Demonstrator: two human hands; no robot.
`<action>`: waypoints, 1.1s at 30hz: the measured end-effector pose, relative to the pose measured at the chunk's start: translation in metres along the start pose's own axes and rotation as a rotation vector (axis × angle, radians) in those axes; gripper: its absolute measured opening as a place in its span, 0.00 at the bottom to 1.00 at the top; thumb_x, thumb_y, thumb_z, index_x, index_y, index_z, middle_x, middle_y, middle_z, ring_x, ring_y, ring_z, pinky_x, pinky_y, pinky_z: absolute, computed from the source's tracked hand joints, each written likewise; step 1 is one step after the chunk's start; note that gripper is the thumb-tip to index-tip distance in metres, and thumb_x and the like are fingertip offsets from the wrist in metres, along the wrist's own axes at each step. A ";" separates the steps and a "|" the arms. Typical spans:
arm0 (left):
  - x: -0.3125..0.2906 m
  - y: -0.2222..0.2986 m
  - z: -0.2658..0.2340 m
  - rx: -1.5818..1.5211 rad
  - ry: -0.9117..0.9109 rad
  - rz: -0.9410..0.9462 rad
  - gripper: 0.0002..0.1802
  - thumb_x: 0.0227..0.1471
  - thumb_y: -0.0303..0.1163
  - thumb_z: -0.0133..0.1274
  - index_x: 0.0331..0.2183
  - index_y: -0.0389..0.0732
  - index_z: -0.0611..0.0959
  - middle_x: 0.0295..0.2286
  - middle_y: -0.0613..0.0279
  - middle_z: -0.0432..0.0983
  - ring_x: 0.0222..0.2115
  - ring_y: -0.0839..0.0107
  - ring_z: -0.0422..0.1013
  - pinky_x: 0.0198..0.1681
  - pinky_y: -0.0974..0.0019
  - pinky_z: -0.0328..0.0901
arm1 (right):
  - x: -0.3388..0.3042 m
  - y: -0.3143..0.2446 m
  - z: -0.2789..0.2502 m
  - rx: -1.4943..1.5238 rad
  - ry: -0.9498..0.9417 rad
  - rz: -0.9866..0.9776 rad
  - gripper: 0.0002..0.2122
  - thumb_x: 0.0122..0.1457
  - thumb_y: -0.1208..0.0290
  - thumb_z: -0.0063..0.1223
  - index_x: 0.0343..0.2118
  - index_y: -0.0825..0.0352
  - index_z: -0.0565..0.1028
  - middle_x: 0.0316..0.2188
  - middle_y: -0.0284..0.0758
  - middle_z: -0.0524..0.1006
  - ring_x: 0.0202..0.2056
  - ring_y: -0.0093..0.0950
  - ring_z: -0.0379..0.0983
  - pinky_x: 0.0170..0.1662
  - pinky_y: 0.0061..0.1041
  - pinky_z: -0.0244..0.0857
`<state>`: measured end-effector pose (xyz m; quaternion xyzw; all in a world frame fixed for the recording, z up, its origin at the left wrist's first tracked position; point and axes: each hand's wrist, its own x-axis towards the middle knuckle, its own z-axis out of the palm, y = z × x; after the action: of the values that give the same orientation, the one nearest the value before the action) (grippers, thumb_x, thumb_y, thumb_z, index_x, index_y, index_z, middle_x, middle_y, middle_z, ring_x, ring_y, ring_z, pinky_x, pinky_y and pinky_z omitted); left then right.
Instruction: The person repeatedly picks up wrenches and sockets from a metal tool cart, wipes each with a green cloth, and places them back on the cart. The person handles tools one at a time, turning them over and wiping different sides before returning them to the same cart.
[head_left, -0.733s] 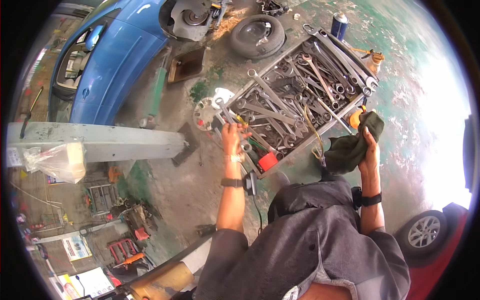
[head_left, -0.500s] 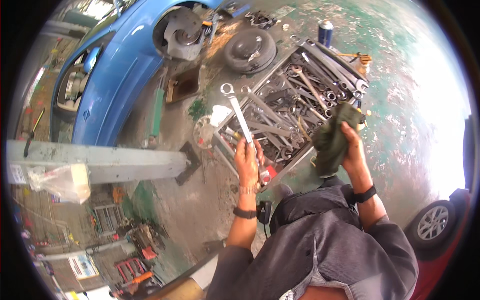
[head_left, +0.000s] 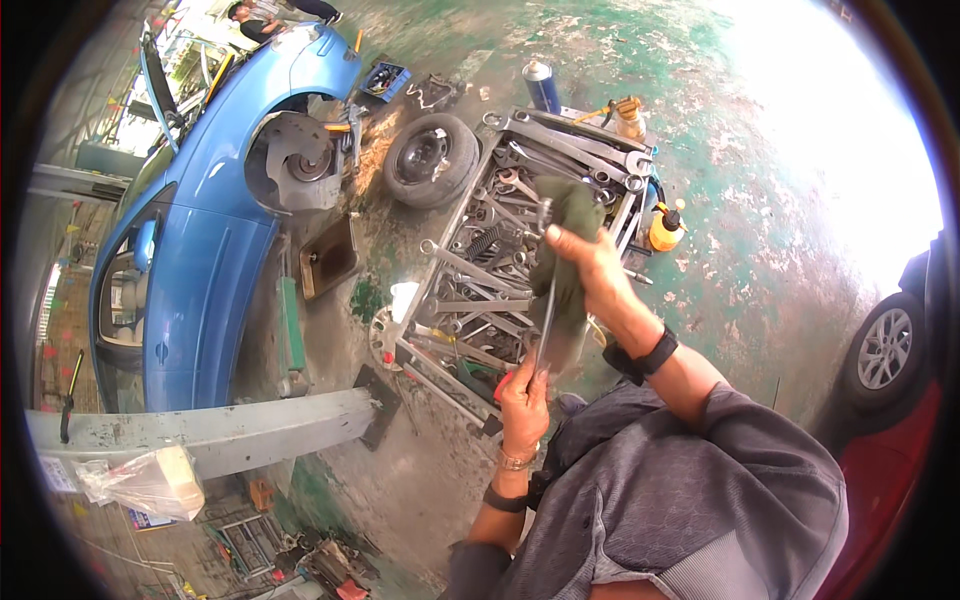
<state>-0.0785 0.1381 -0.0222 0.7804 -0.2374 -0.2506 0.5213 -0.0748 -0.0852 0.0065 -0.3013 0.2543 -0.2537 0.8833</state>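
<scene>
green rag (head_left: 562,262) in closed right hand (head_left: 588,272)

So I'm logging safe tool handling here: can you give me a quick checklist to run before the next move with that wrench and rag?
1. Left hand grips the lower end of the wrench: ok.
2. Right hand presses the dark green rag around the shaft: ok.
3. Wrench wiped clean: cannot tell.
4. Wrench held above the tool tray, so a drop lands there: ok.
5. Tray tidy enough to set it back: not ok, tools lie jumbled.
6. Floor near the tray free of clutter: not ok, a loose wheel and an orange bottle sit close.
</scene>
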 end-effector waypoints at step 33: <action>0.011 0.032 0.009 -0.001 -0.047 0.049 0.21 0.56 0.24 0.49 0.52 0.32 0.74 0.19 0.70 0.68 0.18 0.84 0.61 0.22 0.76 0.61 | 0.012 0.001 -0.023 -0.223 0.141 -0.084 0.25 0.57 0.52 0.57 0.49 0.69 0.73 0.40 0.33 0.75 0.41 0.23 0.69 0.44 0.26 0.64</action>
<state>-0.0790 0.1140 0.0035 0.7679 -0.2686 -0.2562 0.5221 -0.0797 -0.1013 -0.0139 -0.3895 0.3294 -0.2814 0.8128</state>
